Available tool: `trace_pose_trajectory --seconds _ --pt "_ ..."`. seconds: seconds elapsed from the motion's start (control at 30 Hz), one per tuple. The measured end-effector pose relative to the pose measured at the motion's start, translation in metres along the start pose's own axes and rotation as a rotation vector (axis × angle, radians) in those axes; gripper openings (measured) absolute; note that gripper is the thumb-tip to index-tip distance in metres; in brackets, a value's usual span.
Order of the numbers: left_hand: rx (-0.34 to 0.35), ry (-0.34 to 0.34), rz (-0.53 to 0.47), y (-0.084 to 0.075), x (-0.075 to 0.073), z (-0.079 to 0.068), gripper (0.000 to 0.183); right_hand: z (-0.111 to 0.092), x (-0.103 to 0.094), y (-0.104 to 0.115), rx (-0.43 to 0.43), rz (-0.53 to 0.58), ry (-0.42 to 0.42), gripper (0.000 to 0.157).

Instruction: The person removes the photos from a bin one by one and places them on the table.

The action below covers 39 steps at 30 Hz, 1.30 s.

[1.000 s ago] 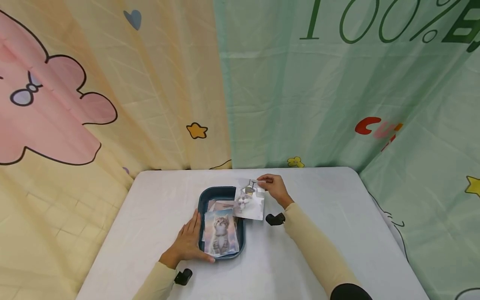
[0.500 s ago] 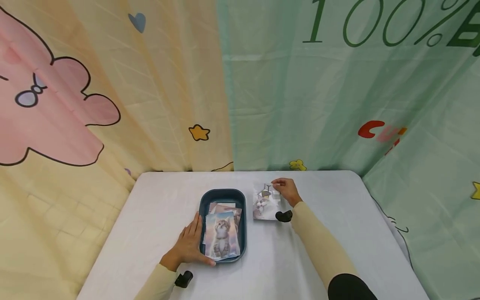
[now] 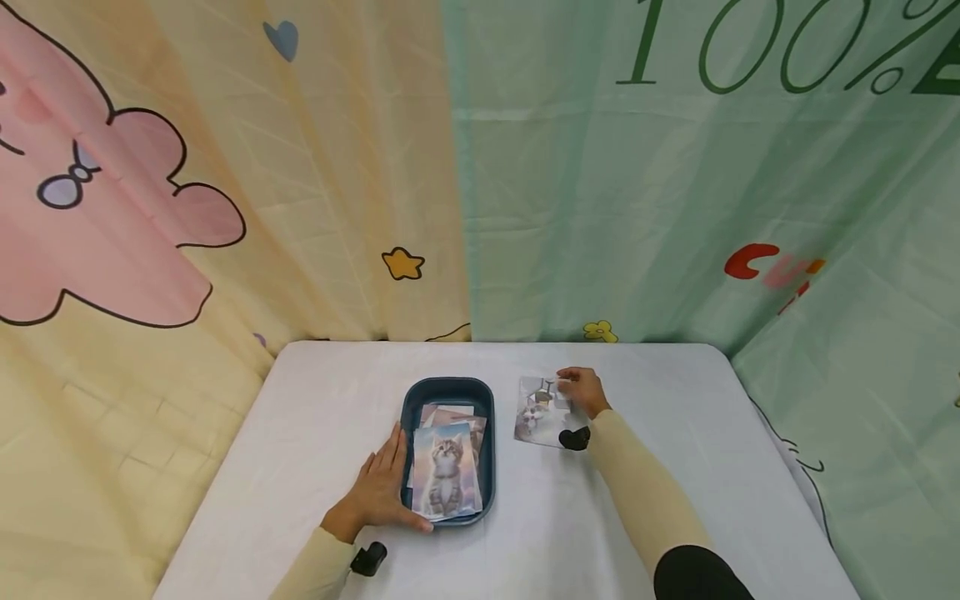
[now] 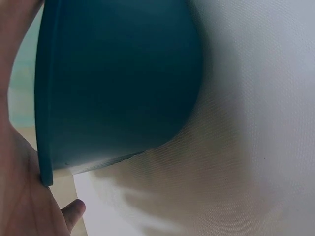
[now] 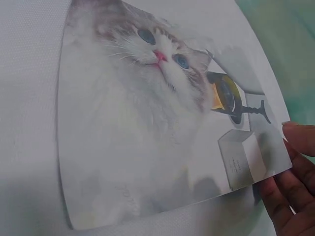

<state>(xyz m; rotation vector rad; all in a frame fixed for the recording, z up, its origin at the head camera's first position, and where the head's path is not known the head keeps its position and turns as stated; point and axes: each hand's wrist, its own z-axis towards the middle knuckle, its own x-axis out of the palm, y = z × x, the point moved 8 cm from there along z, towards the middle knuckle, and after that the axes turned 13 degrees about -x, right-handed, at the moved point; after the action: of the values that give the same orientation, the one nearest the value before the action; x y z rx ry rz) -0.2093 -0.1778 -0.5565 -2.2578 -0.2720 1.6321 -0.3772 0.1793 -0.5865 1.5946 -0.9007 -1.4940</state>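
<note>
- A curtain (image 3: 585, 183), half cream and half mint green, hangs behind everything, printed with cartoon shapes and lettering.
- Standing in front of it is a table (image 3: 322, 400) under a white cloth.
- A dark blue tray (image 3: 447, 388) sits on the cloth about midway across, its long sides running away from the person.
- The left hand (image 3: 381, 493) is spread wide against that tray, fingers straight along its left side and thumb at the near edge.
- Off to the tray's right, the right hand (image 3: 584, 390) has its grip narrowed on one corner of a white-cat card (image 3: 534, 408), thumb above, fingers beneath.
- That card is picture side up, apart from the tray; I can't tell whether all of it touches the cloth.
- Inside the tray, a grey kitten card (image 3: 446, 475) lies on top of other cards (image 3: 453, 411), overlapping untidily.
- Small black wrist devices (image 3: 368, 559) show near both hands.
</note>
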Motion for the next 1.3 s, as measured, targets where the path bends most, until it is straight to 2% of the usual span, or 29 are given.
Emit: trace_pose_trajectory --seconds 0.2,0.3,0.57,0.9,1.07,1.23,1.3 --pt "-0.005 -0.015 -0.015 0.001 0.003 0.0 0.154 -0.008 0.002 0.003 -0.005 -0.024 -0.005 0.036" --pt "-0.001 -0.014 -0.023 0.001 0.003 -0.002 0.154 -0.014 0.006 0.009 -0.046 -0.038 -0.021 0.038" --pt "-0.004 -0.027 -0.017 0.001 0.0 -0.002 0.152 -0.024 0.028 0.05 -0.195 -0.038 -0.042 0.035" --pt "-0.005 -0.03 -0.008 0.003 0.002 0.002 0.155 -0.035 0.066 0.104 -0.358 -0.047 0.079 0.03" --pt "-0.013 -0.023 -0.006 0.004 0.002 0.001 0.155 -0.045 0.085 0.124 -0.415 -0.029 0.126 0.027" --pt "-0.017 -0.024 -0.009 0.003 0.002 0.001 0.153 -0.055 0.108 0.14 -0.5 -0.004 0.219 0.03" --pt "-0.018 -0.021 -0.013 0.003 0.002 0.001 0.153 -0.058 0.117 0.143 -0.508 0.007 0.256 0.032"
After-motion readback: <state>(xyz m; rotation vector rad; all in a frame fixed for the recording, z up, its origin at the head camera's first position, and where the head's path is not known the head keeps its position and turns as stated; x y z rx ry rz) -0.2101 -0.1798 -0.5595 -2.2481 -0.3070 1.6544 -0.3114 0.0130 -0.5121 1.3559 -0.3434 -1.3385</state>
